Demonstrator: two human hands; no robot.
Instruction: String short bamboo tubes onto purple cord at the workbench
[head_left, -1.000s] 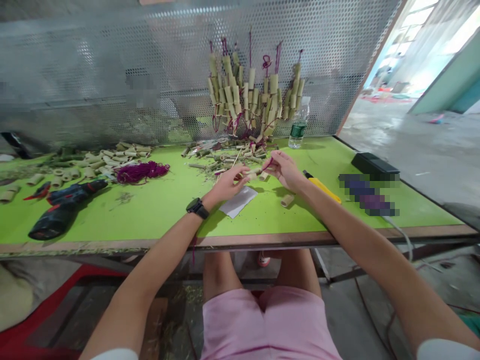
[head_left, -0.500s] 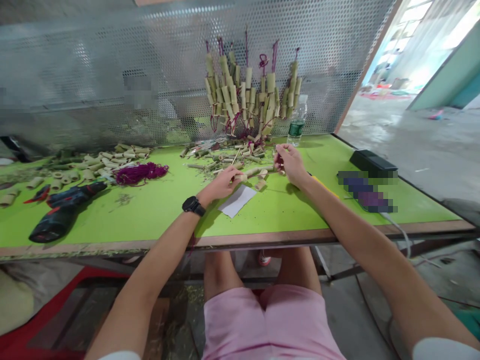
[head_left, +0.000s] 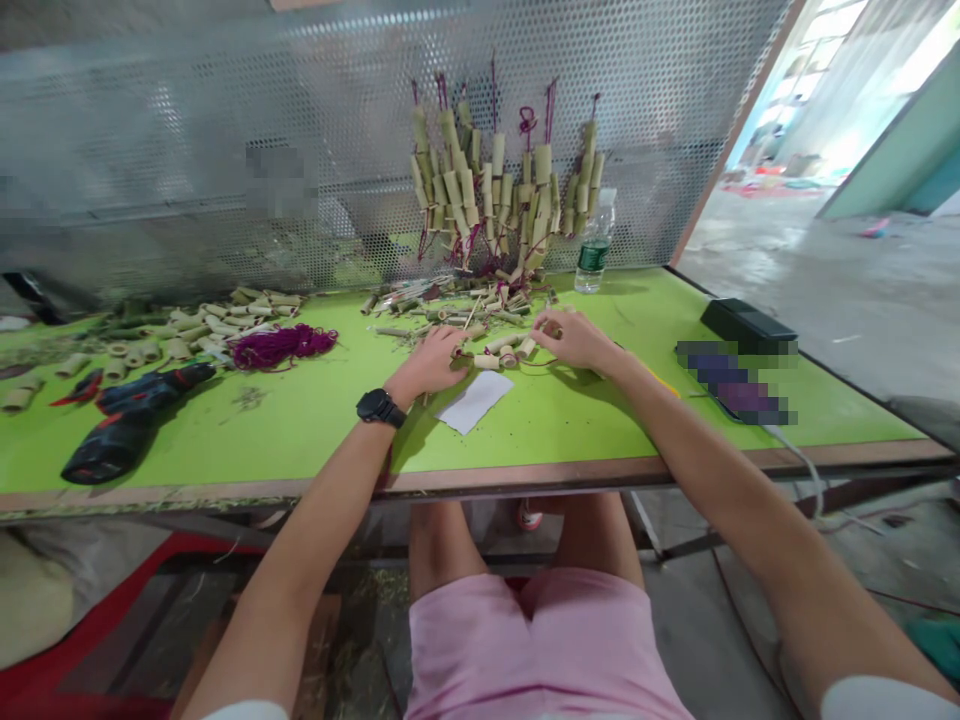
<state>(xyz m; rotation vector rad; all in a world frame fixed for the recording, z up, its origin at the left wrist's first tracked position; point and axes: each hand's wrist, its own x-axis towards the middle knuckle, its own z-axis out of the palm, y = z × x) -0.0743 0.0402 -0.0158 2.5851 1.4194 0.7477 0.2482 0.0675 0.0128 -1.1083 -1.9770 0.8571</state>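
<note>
Between my hands lie several short bamboo tubes (head_left: 487, 362) in a rough row, with a thin dark red cord (head_left: 536, 364) running beside and between them. My left hand (head_left: 437, 362) is palm down at the row's left end, its fingers bent together around a reddish bit of the cord. At the other end, my right hand (head_left: 576, 340) has its thumb and fingers curled in a pinch at a tilted bamboo tube (head_left: 526, 347). The fingertips partly hide what they touch. A white slip of paper (head_left: 474, 402) lies just in front of the tubes.
A cordless drill (head_left: 142, 415) and a bundle of purple cord (head_left: 283, 346) lie left, before a bamboo pile (head_left: 247, 312). Strung bamboo pieces (head_left: 495, 190) hang on the perforated metal panel (head_left: 330, 130). A water bottle (head_left: 594, 250), black box (head_left: 748, 325) and phone (head_left: 731, 385) are right.
My right hand has come down and left to the tubes from a raised pinch. My left hand has shifted slightly left. The tubes between them now lie closer to me in a row.
</note>
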